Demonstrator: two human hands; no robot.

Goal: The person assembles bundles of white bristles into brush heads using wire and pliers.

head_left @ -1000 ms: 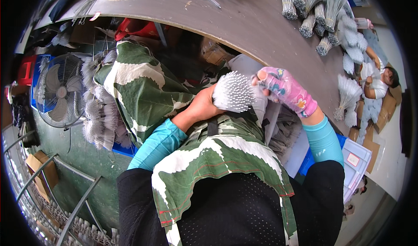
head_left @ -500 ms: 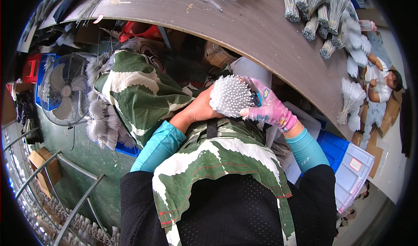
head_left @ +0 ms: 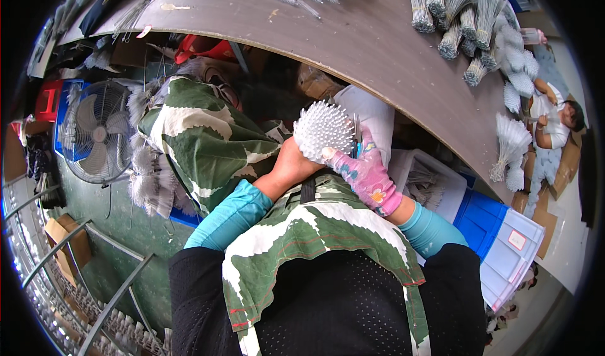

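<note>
Above my lap is a bundle of thin white-tipped brushes (head_left: 322,130), its rounded end of many small tips facing up. Bare-fingered, my left hand (head_left: 292,165) wraps round the bundle from its left and lower side. My right hand (head_left: 367,174), in a pink flowered glove with the thumb tip bare, closes on the bundle's right side, thumb against the tips. Between the right fingers and the bundle shows a small blue and dark metal piece (head_left: 357,145), too hidden to name. A green and white patterned apron (head_left: 208,126) covers my lap.
A brown tabletop (head_left: 378,47) curves ahead, with bundled brushes (head_left: 466,31) at its right. To the right stand a white bin (head_left: 403,167) and a blue-grey crate (head_left: 498,230). At left are a fan (head_left: 99,133) and metal rack (head_left: 107,305). Another person (head_left: 554,119) sits far right.
The bundle has shifted slightly left. My right hand has moved left and down, turning so that the glove's back shows more, and its thumb now lies further over the tips.
</note>
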